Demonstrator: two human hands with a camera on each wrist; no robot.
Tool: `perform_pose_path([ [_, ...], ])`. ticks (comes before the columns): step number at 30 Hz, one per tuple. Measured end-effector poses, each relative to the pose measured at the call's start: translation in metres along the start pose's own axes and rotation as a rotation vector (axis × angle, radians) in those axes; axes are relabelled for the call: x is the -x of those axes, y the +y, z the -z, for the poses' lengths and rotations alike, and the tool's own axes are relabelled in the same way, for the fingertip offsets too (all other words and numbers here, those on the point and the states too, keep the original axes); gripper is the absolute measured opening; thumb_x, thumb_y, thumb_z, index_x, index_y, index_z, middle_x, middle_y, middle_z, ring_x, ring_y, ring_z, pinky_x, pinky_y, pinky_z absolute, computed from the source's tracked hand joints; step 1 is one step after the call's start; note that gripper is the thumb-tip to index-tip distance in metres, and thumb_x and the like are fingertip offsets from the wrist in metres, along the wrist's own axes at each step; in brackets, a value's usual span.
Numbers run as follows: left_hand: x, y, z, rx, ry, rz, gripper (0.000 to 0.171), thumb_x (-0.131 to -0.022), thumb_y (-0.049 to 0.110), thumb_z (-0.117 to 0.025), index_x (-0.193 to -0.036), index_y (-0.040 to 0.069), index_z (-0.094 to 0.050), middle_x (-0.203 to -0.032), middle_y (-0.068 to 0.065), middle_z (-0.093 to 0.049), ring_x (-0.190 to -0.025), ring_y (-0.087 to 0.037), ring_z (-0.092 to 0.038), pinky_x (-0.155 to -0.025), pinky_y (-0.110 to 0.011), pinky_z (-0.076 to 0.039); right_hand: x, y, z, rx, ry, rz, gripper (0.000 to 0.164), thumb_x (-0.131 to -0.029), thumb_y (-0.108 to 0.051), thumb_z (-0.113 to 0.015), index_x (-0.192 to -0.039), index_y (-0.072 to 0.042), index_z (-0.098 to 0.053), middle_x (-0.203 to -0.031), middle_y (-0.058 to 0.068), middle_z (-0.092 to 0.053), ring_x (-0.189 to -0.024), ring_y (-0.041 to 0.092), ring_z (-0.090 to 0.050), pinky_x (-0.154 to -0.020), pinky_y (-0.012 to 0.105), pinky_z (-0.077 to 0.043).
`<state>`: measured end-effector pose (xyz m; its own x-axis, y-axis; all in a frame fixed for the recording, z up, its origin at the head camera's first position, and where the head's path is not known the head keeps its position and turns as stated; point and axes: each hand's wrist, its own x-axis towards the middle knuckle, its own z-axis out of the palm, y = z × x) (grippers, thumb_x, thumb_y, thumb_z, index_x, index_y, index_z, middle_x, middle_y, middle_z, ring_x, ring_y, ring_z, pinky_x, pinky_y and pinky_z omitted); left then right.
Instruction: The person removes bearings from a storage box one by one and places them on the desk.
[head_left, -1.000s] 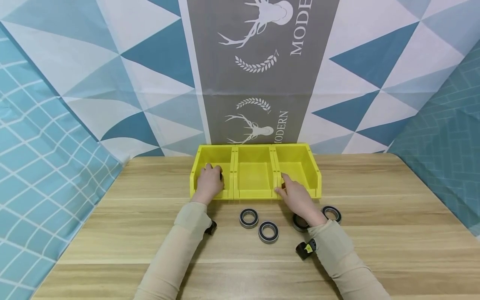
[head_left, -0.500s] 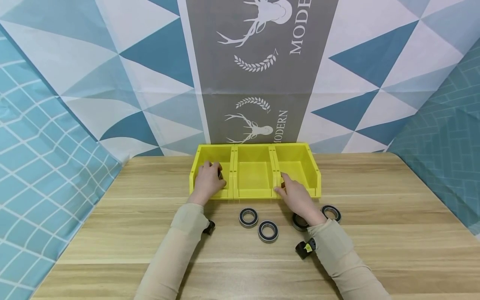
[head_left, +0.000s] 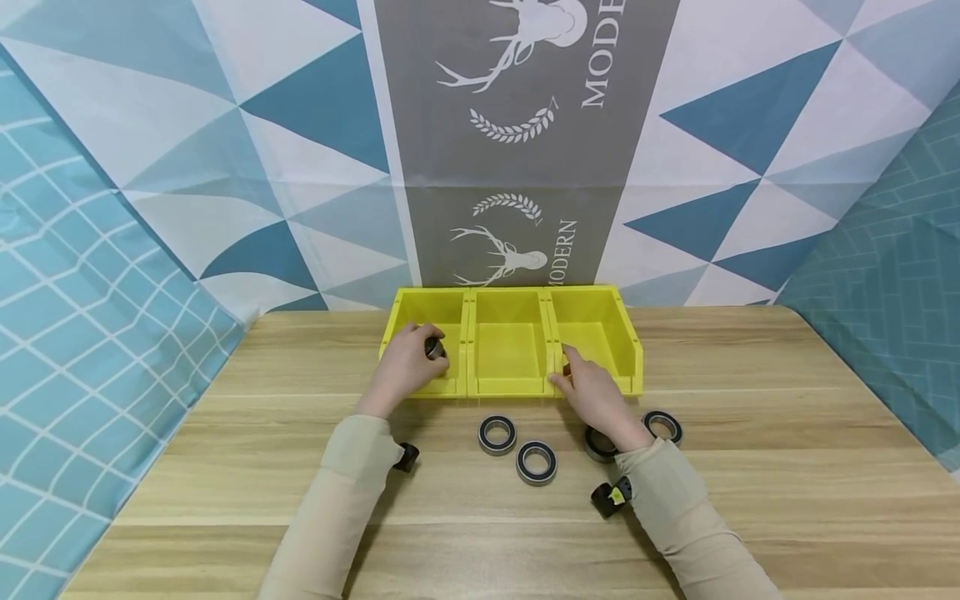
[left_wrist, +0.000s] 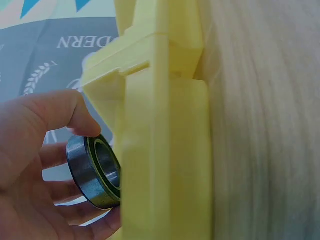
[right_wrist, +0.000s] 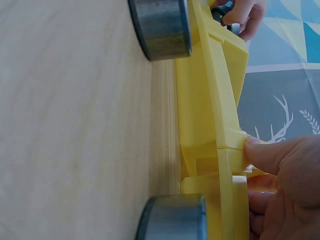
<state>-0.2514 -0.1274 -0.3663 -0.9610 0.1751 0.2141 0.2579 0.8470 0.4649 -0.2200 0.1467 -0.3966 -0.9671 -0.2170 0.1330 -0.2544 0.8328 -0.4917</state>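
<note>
In the head view my left hand (head_left: 407,367) is at the left yellow bin (head_left: 450,387), holding a ball bearing (head_left: 433,348) between thumb and fingers. The left wrist view shows this bearing (left_wrist: 95,172) tilted, its lower right edge hidden behind the bin's wall (left_wrist: 165,150). My right hand (head_left: 596,400) pinches the front of the wall where the middle bin (head_left: 510,387) and right bin (head_left: 600,333) meet. The thumb lies on its front in the right wrist view, while the other fingers are partly hidden behind it.
Several bearings lie flat on the wooden table: one bearing (head_left: 497,435) and another bearing (head_left: 536,463) between my arms, a third bearing (head_left: 598,447) partly under my right wrist, and a further bearing (head_left: 663,427) to its right. A patterned backdrop (head_left: 510,167) stands behind the bins.
My left hand has drawn back a little toward me and to the left, and the bearing in it shows more clearly. My right hand stays where it was on the bin wall.
</note>
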Motion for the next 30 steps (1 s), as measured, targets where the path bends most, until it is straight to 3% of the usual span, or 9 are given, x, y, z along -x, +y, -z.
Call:
perform_pose_path([
  [6,0.007,0.006,0.005,-0.011,0.009,-0.034,0.036,-0.073,0.017,-0.062,-0.108,0.008,-0.062,-0.105,-0.012,-0.056,-0.085,-0.025,-0.054,-0.076,-0.037,-0.047,0.001,-0.001,0.001,0.006,-0.002,0.004,0.058,-0.093,-0.027,-0.050,-0.136,0.006,-0.029,-0.106,0.022,-0.061,-0.093,0.034,-0.060,-0.079,0.045,-0.048],
  [13,0.021,0.012,0.011,-0.068,0.036,-0.145,0.030,-0.071,0.013,-0.062,-0.101,0.008,-0.062,-0.096,-0.008,-0.054,-0.077,-0.021,-0.049,-0.068,-0.033,-0.045,0.001,-0.001,0.002,0.000,-0.004,0.004,0.058,-0.093,-0.027,-0.050,-0.136,0.007,-0.029,-0.106,0.022,-0.061,-0.093,0.035,-0.059,-0.079,0.045,-0.048],
  [21,0.036,0.023,0.020,-0.112,-0.021,-0.188,0.031,-0.067,0.012,-0.060,-0.098,0.011,-0.061,-0.092,-0.004,-0.050,-0.081,-0.022,-0.045,-0.068,-0.032,-0.041,0.001,-0.001,0.002,-0.002,-0.002,0.007,0.058,-0.093,-0.027,-0.050,-0.136,0.007,-0.030,-0.106,0.022,-0.061,-0.092,0.034,-0.060,-0.078,0.045,-0.048],
  [30,0.053,0.040,0.017,-0.127,-0.104,-0.296,0.029,-0.063,0.017,-0.064,-0.092,0.016,-0.061,-0.089,0.002,-0.049,-0.082,-0.017,-0.043,-0.070,-0.029,-0.040,0.002,-0.001,0.001,-0.004,0.004,0.010,0.058,-0.093,-0.027,-0.050,-0.136,0.007,-0.030,-0.105,0.022,-0.061,-0.092,0.034,-0.060,-0.079,0.045,-0.048],
])
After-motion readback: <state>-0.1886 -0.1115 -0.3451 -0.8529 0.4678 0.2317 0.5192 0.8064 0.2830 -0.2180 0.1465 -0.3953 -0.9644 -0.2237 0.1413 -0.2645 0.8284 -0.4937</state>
